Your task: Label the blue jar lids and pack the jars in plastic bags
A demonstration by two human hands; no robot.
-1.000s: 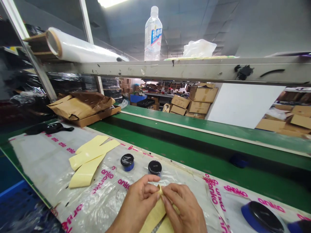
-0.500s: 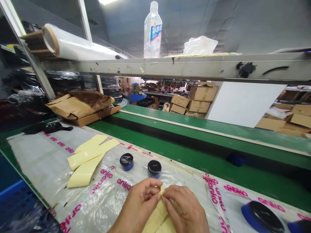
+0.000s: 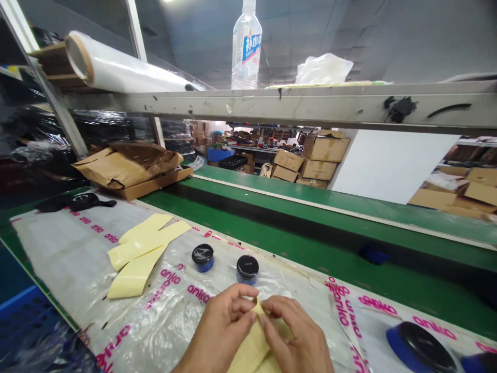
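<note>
My left hand (image 3: 225, 324) and my right hand (image 3: 298, 331) meet at the bottom centre, thumbs and fingertips closed on the top end of a yellow paper strip (image 3: 250, 349). The strip hangs down between the palms, and its lower part leaves the view. Just beyond my fingertips stands a small round tub (image 3: 247, 268) with a black top and blue side. A similar tub (image 3: 202, 256) sits to its left. More yellow strips (image 3: 135, 280) lie overlapping on the plastic-covered worktop (image 3: 77, 248), left of the tubs.
Larger in view, a black-and-blue tub (image 3: 421, 344) stands at the lower right. A green conveyor belt (image 3: 233, 220) runs behind the worktop, with a blue item (image 3: 373, 254) on it. Overhead, a shelf beam (image 3: 291, 106) carries a bottle (image 3: 247, 49) and a film roll (image 3: 124, 67).
The view has shifted slightly. Both hands keep their pinch on the yellow paper strip, with only a small movement of the right fingers. The blue item on the belt appears slightly farther left.
</note>
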